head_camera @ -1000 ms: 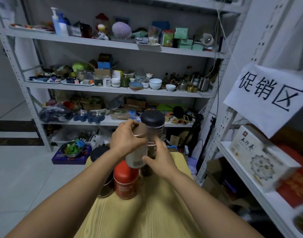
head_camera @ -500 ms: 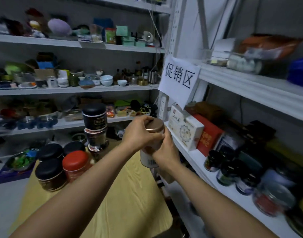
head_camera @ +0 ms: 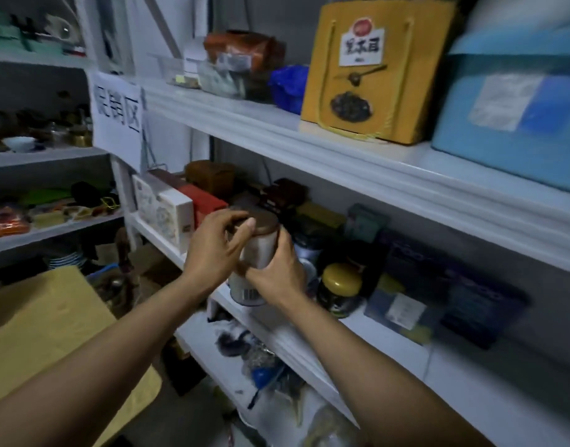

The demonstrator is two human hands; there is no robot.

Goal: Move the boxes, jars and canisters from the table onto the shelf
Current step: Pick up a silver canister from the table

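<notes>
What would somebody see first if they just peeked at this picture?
Two hands meet in the middle: the left hand grips the top of a brown-lidded canister and the right hand holds its body, in front of the middle shelf. On the upper shelf, to the right, a big yellow bag stands out.

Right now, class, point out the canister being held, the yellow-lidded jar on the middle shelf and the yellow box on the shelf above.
canister [head_camera: 260, 251]: head view, pale side wall below its brown lid.
yellow-lidded jar [head_camera: 341, 279]: head view, on its yellow lid.
yellow box [head_camera: 370, 91]: head view, middle of its front face.
</notes>
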